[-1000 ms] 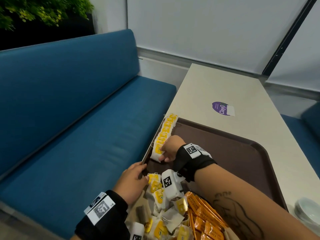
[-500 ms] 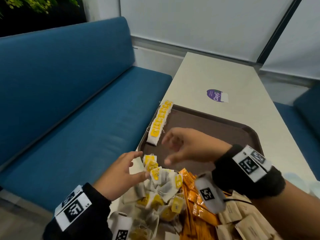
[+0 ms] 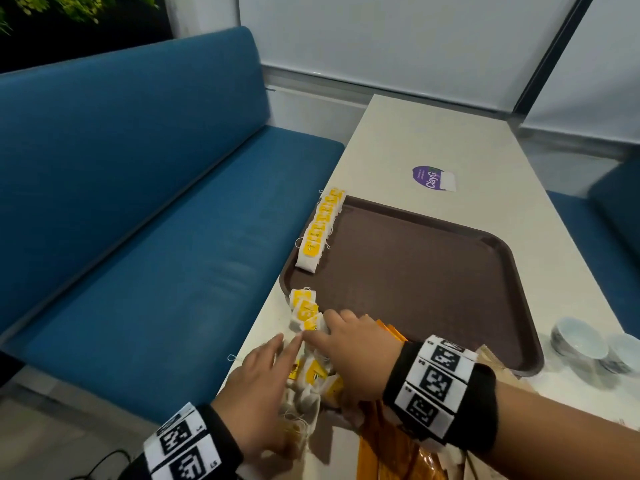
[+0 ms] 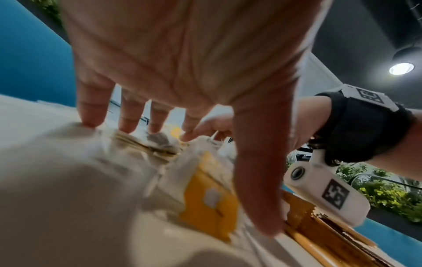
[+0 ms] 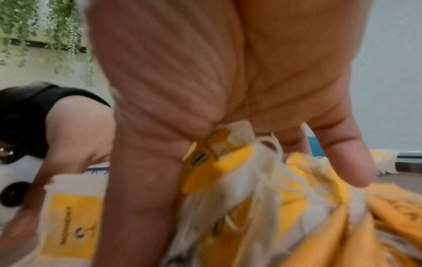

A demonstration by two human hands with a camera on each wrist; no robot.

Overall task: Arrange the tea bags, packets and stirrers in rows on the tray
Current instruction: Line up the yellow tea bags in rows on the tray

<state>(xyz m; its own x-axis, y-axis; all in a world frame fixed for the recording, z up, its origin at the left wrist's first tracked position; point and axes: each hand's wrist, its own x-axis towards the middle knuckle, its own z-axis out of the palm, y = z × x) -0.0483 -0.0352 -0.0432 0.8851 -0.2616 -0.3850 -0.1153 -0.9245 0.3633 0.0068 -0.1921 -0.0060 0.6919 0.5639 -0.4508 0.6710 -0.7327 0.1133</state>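
I see a blue bench (image 3: 138,202) beside a pale table (image 3: 433,133) bearing a brown tray (image 3: 433,271). A tea-bag row (image 3: 320,226) lines its left edge. My left hand (image 3: 256,386) and right hand (image 3: 353,358), fingers spread, press the loose pile (image 3: 311,375).

A row of tea bags (image 3: 320,230) lies along the tray's (image 3: 433,271) left edge, loose tea bags (image 3: 306,311) before it
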